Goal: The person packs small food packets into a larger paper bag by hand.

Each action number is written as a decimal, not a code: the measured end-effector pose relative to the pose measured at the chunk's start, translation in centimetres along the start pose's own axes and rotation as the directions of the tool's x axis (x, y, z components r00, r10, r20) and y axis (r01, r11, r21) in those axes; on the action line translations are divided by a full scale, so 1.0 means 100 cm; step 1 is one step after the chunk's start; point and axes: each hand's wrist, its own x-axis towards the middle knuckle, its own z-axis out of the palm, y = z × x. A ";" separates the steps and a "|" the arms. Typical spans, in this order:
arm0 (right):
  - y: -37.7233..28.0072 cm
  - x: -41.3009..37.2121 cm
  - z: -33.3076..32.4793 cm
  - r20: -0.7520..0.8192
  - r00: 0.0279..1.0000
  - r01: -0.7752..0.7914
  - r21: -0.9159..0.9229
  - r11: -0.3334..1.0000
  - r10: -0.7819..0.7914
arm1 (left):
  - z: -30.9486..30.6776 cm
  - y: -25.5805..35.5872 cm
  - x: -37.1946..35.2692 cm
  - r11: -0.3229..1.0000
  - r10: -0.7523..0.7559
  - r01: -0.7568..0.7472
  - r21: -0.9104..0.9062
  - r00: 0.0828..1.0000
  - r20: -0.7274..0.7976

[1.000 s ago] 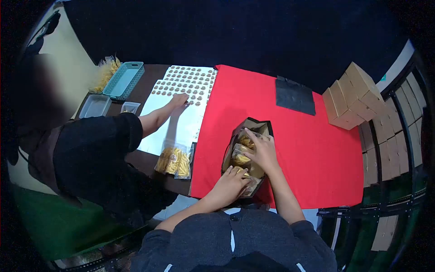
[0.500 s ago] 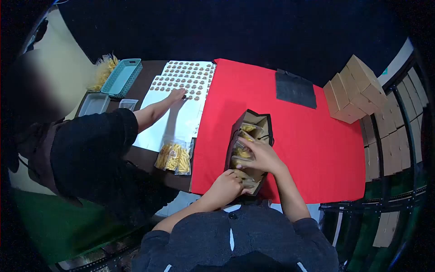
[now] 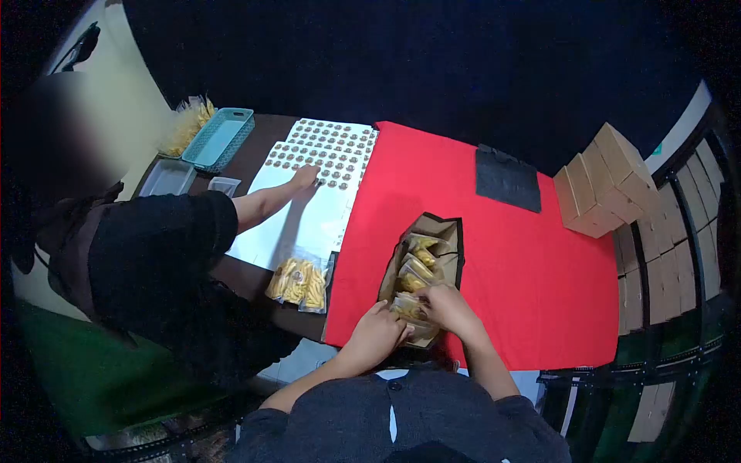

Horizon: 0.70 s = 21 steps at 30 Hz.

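Note:
An open paper bag [image 3: 455, 251] with a dark rim stands at the front edge of the red cloth, its mouth facing up at me. Inside it, several clear packets of yellow stick snacks [image 3: 417, 273] stand in a row. My right hand [image 3: 449, 305] reaches over the right rim, its fingers closed on a snack packet [image 3: 409, 306] in the near half; the fingertips are partly hidden. At the near left rim, my left hand [image 3: 375, 338] is curled with its fingers over the edge, apparently gripping the bag's side.
Left of me, a co-worker's hand [image 3: 306, 177] touches a sheet of round stickers [image 3: 328, 158]. Filled snack packets [image 3: 298, 284] lie at the dark table's edge. Behind stand a teal basket [image 3: 221, 137] and plastic tubs [image 3: 167, 178]. A dark flat bag [image 3: 507, 179] and cardboard boxes [image 3: 606, 185] lie right.
My right hand has moved from the middle of the bag toward its near end and closed on a packet. My left hand has shifted to the bag's left edge. The view has tilted slightly.

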 end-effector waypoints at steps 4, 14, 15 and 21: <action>-0.001 0.000 -0.001 -0.335 0.942 -0.023 0.004 1.000 0.023 | -0.001 -0.001 -0.001 0.999 -0.037 0.037 -0.032 0.999 -0.021; -0.011 -0.017 -0.018 0.061 0.994 -0.102 0.166 0.981 0.093 | 0.002 -0.002 0.004 0.996 -0.039 0.035 -0.082 0.998 -0.044; -0.004 -0.018 -0.010 0.038 0.999 -0.040 0.188 0.981 0.033 | -0.001 -0.003 0.004 0.996 -0.034 0.033 -0.078 0.999 -0.019; -0.006 -0.020 0.001 0.083 0.990 -0.130 0.195 0.972 0.115 | -0.004 -0.008 0.004 0.973 -0.109 0.131 -0.189 0.986 0.122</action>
